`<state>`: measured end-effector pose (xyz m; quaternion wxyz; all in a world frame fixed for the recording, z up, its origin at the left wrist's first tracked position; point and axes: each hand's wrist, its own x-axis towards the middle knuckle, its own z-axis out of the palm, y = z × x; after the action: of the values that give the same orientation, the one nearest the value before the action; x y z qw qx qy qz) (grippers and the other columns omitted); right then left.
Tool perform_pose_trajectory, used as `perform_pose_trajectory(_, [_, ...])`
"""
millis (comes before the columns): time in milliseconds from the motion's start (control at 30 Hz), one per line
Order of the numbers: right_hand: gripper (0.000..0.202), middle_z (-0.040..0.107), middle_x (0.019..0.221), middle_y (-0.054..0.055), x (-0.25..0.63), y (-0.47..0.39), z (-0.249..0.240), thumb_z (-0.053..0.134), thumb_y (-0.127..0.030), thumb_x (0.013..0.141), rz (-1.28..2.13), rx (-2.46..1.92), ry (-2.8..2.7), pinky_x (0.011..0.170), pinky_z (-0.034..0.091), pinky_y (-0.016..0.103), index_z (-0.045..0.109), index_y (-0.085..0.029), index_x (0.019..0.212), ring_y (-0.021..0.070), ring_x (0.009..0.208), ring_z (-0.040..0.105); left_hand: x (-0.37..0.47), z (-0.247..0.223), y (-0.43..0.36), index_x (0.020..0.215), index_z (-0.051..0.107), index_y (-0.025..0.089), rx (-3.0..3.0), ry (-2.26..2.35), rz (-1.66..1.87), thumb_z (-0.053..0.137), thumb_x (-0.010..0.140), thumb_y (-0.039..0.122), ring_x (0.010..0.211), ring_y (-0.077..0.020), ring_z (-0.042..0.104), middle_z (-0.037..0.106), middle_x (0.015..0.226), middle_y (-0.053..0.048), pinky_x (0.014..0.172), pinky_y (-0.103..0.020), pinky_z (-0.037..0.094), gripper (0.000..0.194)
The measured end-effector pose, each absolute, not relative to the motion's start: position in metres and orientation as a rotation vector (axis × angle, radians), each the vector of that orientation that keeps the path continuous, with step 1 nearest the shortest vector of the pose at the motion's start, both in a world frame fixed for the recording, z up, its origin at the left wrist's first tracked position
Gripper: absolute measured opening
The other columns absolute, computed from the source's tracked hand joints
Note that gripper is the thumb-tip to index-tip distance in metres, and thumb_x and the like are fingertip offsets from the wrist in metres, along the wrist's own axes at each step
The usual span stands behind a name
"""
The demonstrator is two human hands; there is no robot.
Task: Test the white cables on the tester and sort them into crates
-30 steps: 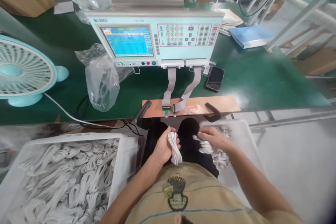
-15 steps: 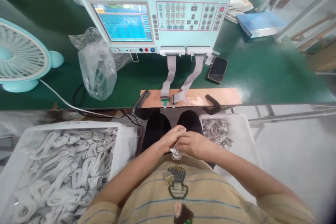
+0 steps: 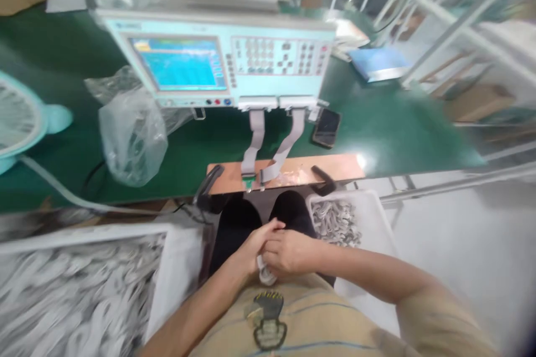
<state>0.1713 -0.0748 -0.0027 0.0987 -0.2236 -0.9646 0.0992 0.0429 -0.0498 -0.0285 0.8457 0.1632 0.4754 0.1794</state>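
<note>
A coiled white cable (image 3: pixel 267 275) is held close to my body, above my lap. My left hand (image 3: pixel 258 241) is closed around it, fingers partly covered by the other hand. Curled over the same bundle, my right hand (image 3: pixel 288 251) presses against the left; its fingers are bent and closed. The cable's ends are hidden between the hands. Ahead, two grey ribbon cables (image 3: pixel 253 148) run from the light-blue tester (image 3: pixel 274 86) down to a small green board (image 3: pixel 248 182) on a copper-coloured strip (image 3: pixel 288 173) at the bench edge.
To the left stands a white bin (image 3: pixel 165 279) full of coiled cables; to the right, another white bin (image 3: pixel 379 228) holds more. Black handles (image 3: pixel 208 184) flank the strip. On the green bench lie a phone (image 3: pixel 327 127), a plastic bag (image 3: pixel 133 139) and a fan (image 3: pixel 19 117).
The view has tilted up and turned right, so the bench appears lower and further left. My hands stay together on the cable, with the right hand now further over the left.
</note>
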Motion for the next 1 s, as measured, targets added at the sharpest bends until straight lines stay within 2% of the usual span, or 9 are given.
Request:
perform_pose_trajectory(67, [0.012, 0.060, 0.080, 0.006, 0.174, -0.071, -0.014, 0.046, -0.025, 0.080, 0.338, -0.790, -2.735, 0.075, 0.040, 0.030, 0.054, -0.016, 0.079, 0.0156, 0.075, 0.053, 0.038, -0.025, -0.050, 0.088, 0.062, 0.013, 0.207, 0.937, 0.381, 0.057, 0.074, 0.045, 0.063, -0.0160, 0.060, 0.063, 0.073, -0.005, 0.056, -0.025, 0.046, 0.035])
perform_pose_trajectory(133, [0.010, 0.060, 0.077, 0.004, 0.177, -0.067, -0.026, 0.046, -0.024, 0.077, 0.373, -0.953, -2.589, 0.070, 0.041, 0.026, 0.054, -0.017, 0.080, 0.0140, 0.071, 0.052, 0.034, -0.025, -0.050, 0.092, 0.061, 0.015, 0.217, 0.897, 0.452, 0.056, 0.075, 0.048, 0.066, -0.0158, 0.060, 0.063, 0.077, -0.005, 0.059, -0.025, 0.046, 0.038])
perform_pose_trajectory(233, [0.006, 0.054, 0.066, 0.002, 0.177, -0.061, -0.036, 0.046, -0.020, 0.075, 0.370, -1.204, -2.365, 0.061, 0.039, 0.026, 0.051, -0.018, 0.073, 0.0137, 0.063, 0.048, 0.031, -0.026, -0.051, 0.080, 0.062, 0.015, 0.435, 0.982, 0.616, 0.063, 0.071, 0.045, 0.058, -0.0119, 0.055, 0.060, 0.066, -0.001, 0.054, -0.021, 0.041, 0.032])
perform_pose_trajectory(367, [0.011, 0.050, 0.065, 0.002, 0.163, -0.053, -0.036, 0.044, -0.019, 0.081, 0.461, -1.307, -2.106, 0.061, 0.037, 0.028, 0.050, -0.019, 0.072, 0.0145, 0.062, 0.046, 0.026, -0.031, -0.040, 0.061, 0.058, 0.013, 0.781, 1.211, 0.790, 0.068, 0.064, 0.043, 0.050, -0.0082, 0.045, 0.051, 0.054, 0.003, 0.048, -0.018, 0.033, 0.032])
perform_pose_trajectory(500, [0.015, 0.050, 0.067, 0.001, 0.151, -0.041, -0.026, 0.042, -0.022, 0.085, 0.669, -1.307, -1.797, 0.062, 0.038, 0.026, 0.052, -0.019, 0.076, 0.0134, 0.063, 0.046, 0.015, -0.031, -0.023, 0.063, 0.059, 0.013, 0.817, 1.235, 0.896, 0.066, 0.066, 0.043, 0.049, -0.0070, 0.043, 0.051, 0.055, 0.003, 0.047, -0.018, 0.034, 0.031])
perform_pose_trajectory(767, [0.023, 0.051, 0.064, -0.001, 0.147, -0.019, -0.031, 0.048, -0.037, 0.081, 1.080, -1.415, -1.229, 0.057, 0.039, 0.023, 0.057, -0.017, 0.074, 0.0118, 0.060, 0.046, 0.007, -0.019, -0.008, 0.068, 0.056, 0.014, 0.814, 1.055, 0.727, 0.064, 0.068, 0.043, 0.042, -0.0071, 0.043, 0.047, 0.051, 0.004, 0.038, -0.017, 0.034, 0.030])
perform_pose_trajectory(1000, [0.025, 0.047, 0.059, -0.003, 0.143, -0.014, -0.031, 0.050, -0.039, 0.079, 1.160, -1.418, -1.107, 0.053, 0.035, 0.023, 0.056, -0.017, 0.068, 0.0105, 0.055, 0.041, -0.006, -0.019, 0.002, 0.074, 0.057, 0.013, 0.791, 1.015, 0.684, 0.065, 0.069, 0.035, 0.044, -0.0070, 0.047, 0.052, 0.053, 0.002, 0.041, -0.017, 0.037, 0.024])
